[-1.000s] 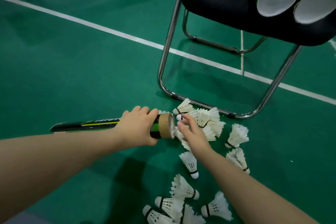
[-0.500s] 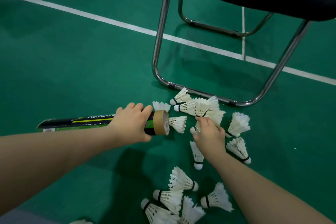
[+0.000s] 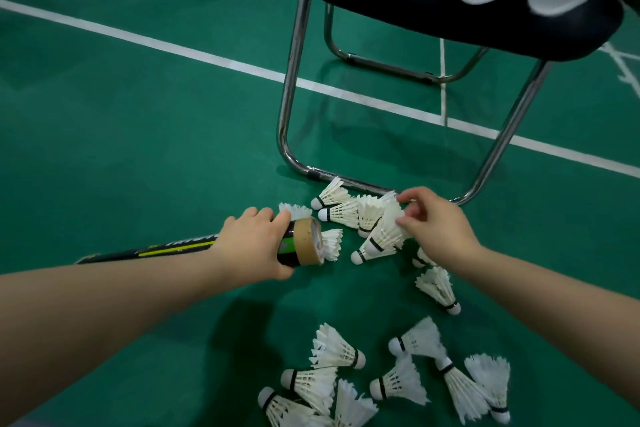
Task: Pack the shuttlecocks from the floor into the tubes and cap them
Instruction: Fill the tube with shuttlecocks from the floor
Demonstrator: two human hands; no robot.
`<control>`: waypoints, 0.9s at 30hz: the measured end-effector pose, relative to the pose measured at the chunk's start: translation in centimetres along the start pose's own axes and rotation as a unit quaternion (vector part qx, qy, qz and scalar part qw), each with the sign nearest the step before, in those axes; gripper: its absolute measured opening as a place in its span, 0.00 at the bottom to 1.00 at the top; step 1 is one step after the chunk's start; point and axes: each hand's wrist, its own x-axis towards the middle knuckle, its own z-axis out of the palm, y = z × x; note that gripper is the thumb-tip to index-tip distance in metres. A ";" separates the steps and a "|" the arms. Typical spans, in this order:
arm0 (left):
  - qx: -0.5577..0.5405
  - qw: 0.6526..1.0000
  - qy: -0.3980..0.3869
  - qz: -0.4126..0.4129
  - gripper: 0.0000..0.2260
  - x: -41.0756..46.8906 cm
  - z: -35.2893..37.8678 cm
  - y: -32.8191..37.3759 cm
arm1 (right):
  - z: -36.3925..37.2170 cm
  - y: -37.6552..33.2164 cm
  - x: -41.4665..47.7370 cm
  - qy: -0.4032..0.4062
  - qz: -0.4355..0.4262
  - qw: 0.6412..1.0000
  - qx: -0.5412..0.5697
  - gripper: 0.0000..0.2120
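A green floor (image 3: 138, 135) with a black chair (image 3: 450, 0) above. The left hand (image 3: 256, 243) grips a dark tube (image 3: 194, 244) lying flat, its open mouth facing right. Just right of it, the right hand (image 3: 440, 222) pinches a shuttlecock (image 3: 381, 239) by its feathers, cork pointing toward the tube's mouth.

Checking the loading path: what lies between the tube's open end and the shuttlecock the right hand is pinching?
Head view: one loose shuttlecock at the tube's mouth, then bare floor.
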 end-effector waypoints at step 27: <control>0.027 0.982 -0.039 0.184 0.27 1.3 0.4 10.5 | 2.5 4.7 -4.6 -0.393 0.090 0.883 0.240 0.27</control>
